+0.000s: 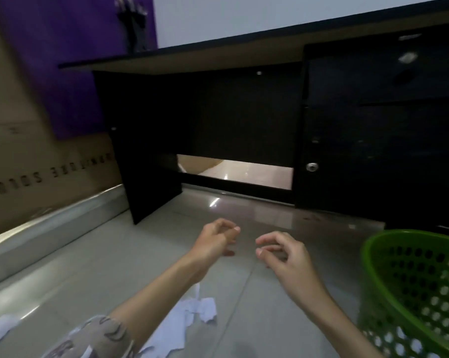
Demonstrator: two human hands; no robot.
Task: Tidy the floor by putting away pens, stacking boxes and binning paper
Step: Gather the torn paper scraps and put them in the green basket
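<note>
Here, in the head view, your left hand [214, 240] and right hand [282, 253] are hovering side by side over the floor [94, 270], apart from each other, fingers loosely curled and holding nothing. Torn paper [197, 310] is lying on the tiles beneath your left forearm, with another scrap [0, 328] at the lower left edge. The green bin [411, 293] is standing just right of your right arm, facing the dark desk [244, 117].

Torn white paper scraps [192, 313] lie on the floor left of the green perforated basket [411, 293].
</note>
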